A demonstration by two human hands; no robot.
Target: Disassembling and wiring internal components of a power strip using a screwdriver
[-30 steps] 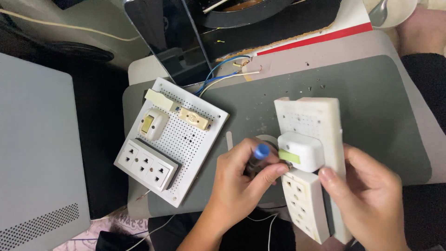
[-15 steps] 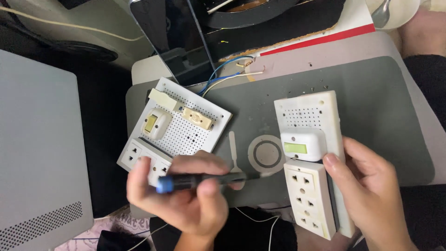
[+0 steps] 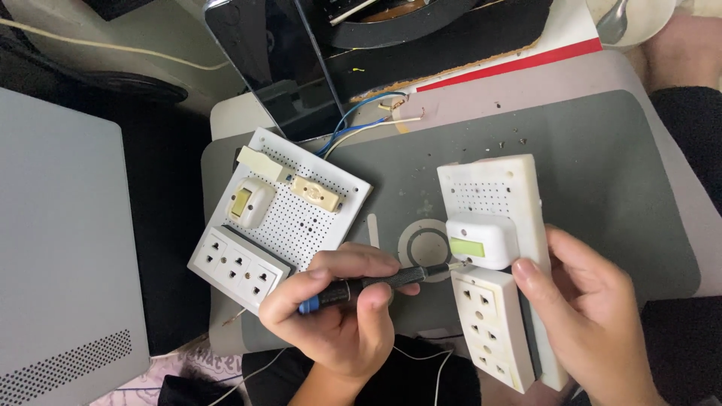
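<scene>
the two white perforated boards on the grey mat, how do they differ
The left board is roughly square and lies turned at an angle; the right board is a narrow strip lying nearly straight.

The left board lies untouched; the right hand steadies the right board while the left hand brings a screwdriver to its switch box.

Both are white, perforated and carry socket blocks.

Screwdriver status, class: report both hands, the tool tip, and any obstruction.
Left hand grips blue-capped screwdriver. Tip at white switch module on right perforated board. Right hand steadies board edge. Nothing blocking the tip.
</scene>
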